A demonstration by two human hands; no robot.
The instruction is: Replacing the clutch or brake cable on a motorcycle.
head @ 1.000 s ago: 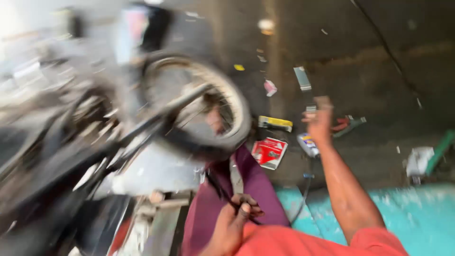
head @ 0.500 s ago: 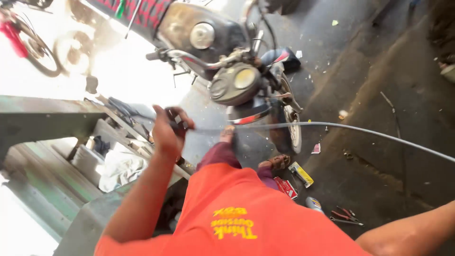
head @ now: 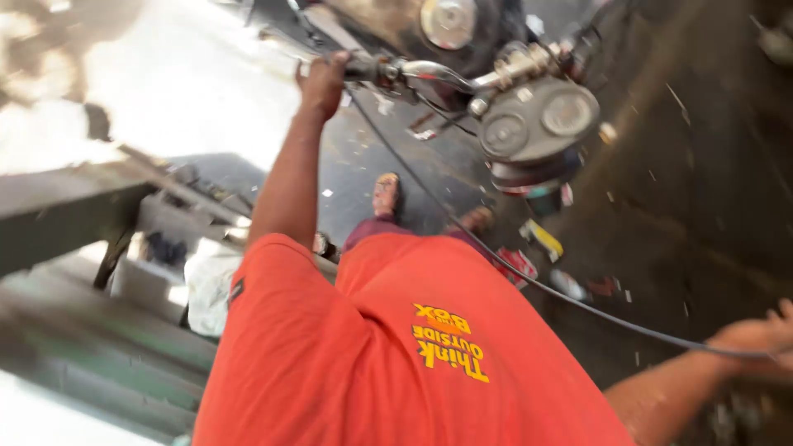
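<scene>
Dark, stained concrete floor [head: 710, 206] fills the right half of the frame, and glaring daylight washes out the upper left.

At top centre the left hand [head: 324, 81] has its fingers curled tight around the handlebar grip [head: 363, 68] of a motorcycle, the arm reaching up from an orange shirt [head: 388, 355] that covers the lower middle of the frame. From just beside those fingers a thin grey cable [head: 512, 268] leaves the handlebar [head: 438, 73] and runs in a long slack line down and to the right across the frame. It ends at the right hand [head: 756, 337] at the right edge, where it passes into the fingers; that hand is blurred and partly cut off, so how firmly it is closed on the cable cannot be told.

To the right of the left hand, the motorcycle's round twin-dial instrument cluster [head: 538, 120] sits below the bar. A sandalled foot [head: 386, 195] shows on the floor at centre, with small red and yellow packages [head: 529, 248] scattered near it. Grey metal steps [head: 91, 330] occupy the lower left.
</scene>
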